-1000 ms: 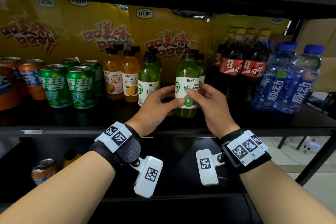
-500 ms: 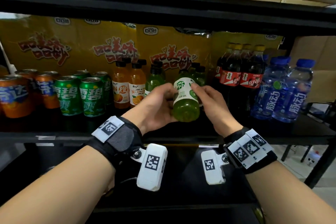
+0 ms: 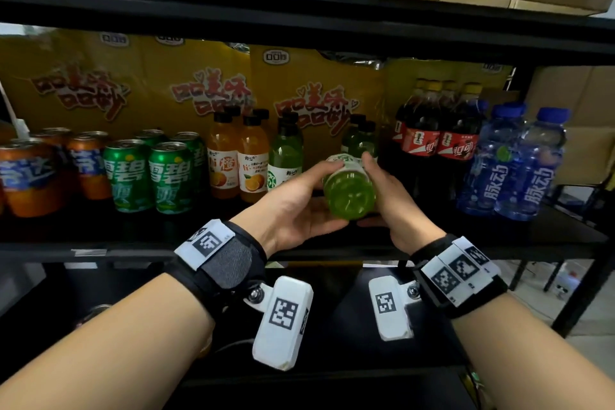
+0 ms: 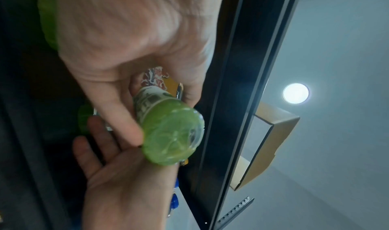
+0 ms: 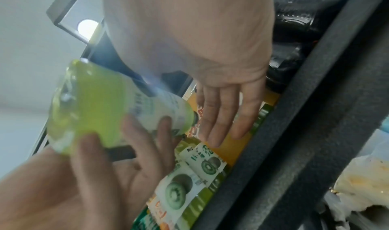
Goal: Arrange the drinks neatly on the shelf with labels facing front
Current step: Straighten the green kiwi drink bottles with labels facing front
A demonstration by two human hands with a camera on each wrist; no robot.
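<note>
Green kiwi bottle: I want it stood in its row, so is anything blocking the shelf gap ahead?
Nothing visible does. The green bottle, tilted between left hand and right hand, faces an open gap before the rear green bottles.

The bottle (image 3: pixel 349 191) between the hands is bright translucent green with a white label printed in green. The other kiwi bottles (image 3: pixel 285 160) are the same green, black-capped, their white labels showing sliced green kiwi. The orange bottles (image 3: pixel 253 163) have black caps and white labels with orange slices. Green cans (image 3: pixel 169 178) carry white characters; orange cans (image 3: pixel 28 176) wear a blue band with white letters. Cola bottles (image 3: pixel 457 130) are near-black with red labels and yellow caps. Water bottles (image 3: pixel 532 170) are clear blue, blue-capped, lettered white. The backing bags (image 3: pixel 133 83) are yellow with red-and-white script. The shelf (image 3: pixel 299 13) is black. Wristbands (image 3: pixel 226 256) are black with white squares patterned in black.
</note>
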